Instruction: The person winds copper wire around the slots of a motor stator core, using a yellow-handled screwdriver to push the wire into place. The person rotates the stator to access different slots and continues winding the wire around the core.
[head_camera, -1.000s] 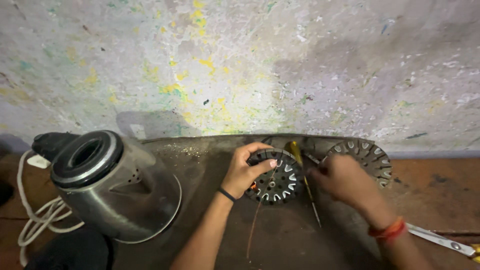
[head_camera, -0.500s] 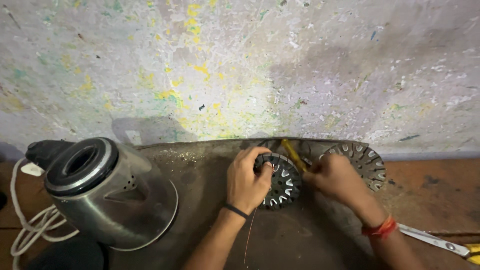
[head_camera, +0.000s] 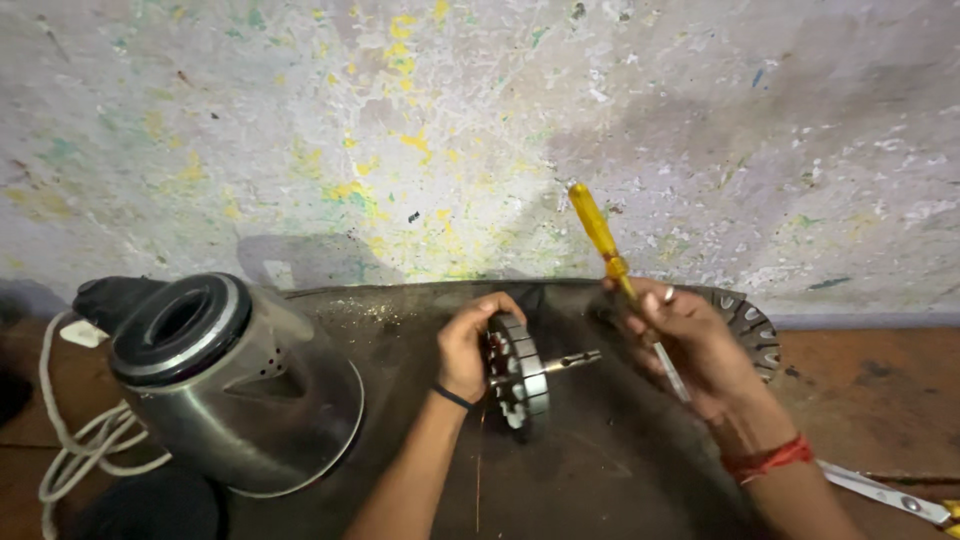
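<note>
My left hand (head_camera: 465, 345) grips a round slotted motor core (head_camera: 518, 372) and holds it on edge above a dark mat (head_camera: 610, 470). A short steel shaft (head_camera: 570, 361) sticks out of the core toward my right hand. My right hand (head_camera: 690, 345) holds a screwdriver with a yellow handle (head_camera: 597, 230). The handle points up toward the wall and the thin blade (head_camera: 668, 370) runs down past my palm. A second round finned metal part (head_camera: 752, 330) lies flat behind my right hand, partly hidden by it.
A steel motor housing with a black ring (head_camera: 215, 375) lies on its side at the left, with a white cord (head_camera: 75, 450) coiled beside it. Scissors or pliers (head_camera: 890, 492) lie at the lower right. A paint-speckled wall (head_camera: 480, 130) rises directly behind the mat.
The core was lying flat; my left hand has tipped it up on edge. My right hand has lifted the screwdriver away from the core, handle now pointing up.
</note>
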